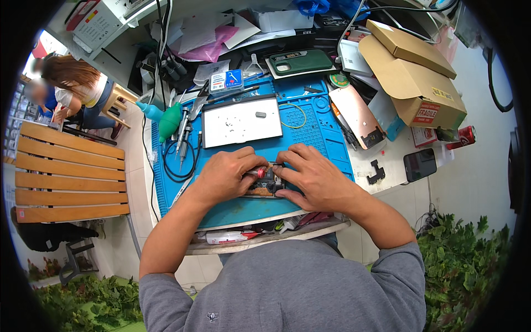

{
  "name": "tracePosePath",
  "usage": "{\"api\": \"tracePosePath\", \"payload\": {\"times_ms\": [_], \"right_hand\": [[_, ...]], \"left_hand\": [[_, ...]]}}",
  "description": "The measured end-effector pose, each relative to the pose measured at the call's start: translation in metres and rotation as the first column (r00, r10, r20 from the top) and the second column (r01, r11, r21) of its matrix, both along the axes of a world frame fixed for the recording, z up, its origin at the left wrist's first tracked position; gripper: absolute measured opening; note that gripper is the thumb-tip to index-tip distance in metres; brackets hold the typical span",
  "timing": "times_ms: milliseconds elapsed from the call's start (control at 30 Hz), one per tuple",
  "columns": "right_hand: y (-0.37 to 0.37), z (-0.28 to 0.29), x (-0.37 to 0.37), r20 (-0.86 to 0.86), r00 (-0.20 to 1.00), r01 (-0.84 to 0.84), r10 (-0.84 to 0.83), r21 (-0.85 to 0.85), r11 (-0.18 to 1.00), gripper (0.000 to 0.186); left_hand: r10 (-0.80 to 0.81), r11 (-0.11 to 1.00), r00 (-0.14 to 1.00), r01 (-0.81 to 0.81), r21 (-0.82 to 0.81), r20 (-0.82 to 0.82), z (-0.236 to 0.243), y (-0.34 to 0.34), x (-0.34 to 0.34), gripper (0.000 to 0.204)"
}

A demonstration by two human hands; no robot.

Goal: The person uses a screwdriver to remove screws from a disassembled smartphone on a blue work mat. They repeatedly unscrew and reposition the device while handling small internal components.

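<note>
An opened phone point(264, 187) lies near the front of the blue work mat point(221, 216), its dark inner parts and a copper-coloured strip showing. Over its left part my left hand point(228, 174) is closed round a slim tool with a red end point(259, 172); the tool's tip is hidden. My right hand point(318, 178) grips the phone's right side, thumb low and fingers at the upper edge. Just beyond both hands is a white tray point(240, 130) with several tiny dark parts and a small grey piece.
At left lie a green air blower point(170, 122), screwdrivers point(183, 135) and a coiled black cable point(180, 177). On the right are a rose-gold phone back point(354, 113), cardboard box point(417, 83), black phone point(420, 165) and black bracket point(376, 172). Two people sit far left beyond a slatted bench point(72, 171).
</note>
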State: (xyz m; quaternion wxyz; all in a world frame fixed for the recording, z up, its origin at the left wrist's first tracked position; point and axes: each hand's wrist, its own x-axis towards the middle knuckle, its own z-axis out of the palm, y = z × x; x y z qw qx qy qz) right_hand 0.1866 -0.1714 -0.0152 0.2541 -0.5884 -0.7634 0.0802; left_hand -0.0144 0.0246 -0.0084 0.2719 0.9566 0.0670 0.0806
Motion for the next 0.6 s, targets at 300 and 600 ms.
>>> {"api": "tracePosePath", "payload": {"times_ms": [300,600], "right_hand": [[-0.0016,-0.0022,0.0008,-0.021,1.0,0.017,-0.017,0.002,1.0,0.049],[-0.003,-0.0033,-0.0008,-0.006,0.999,0.035,-0.035,0.013,0.999,0.05]], "left_hand": [[0.061,0.993,0.998,-0.062,-0.105,-0.014,0.0009,-0.0068,0.005,0.026],[0.0,1.0,1.0,0.0,0.003,0.001,-0.0034,-0.0034,0.0017,0.031]]}}
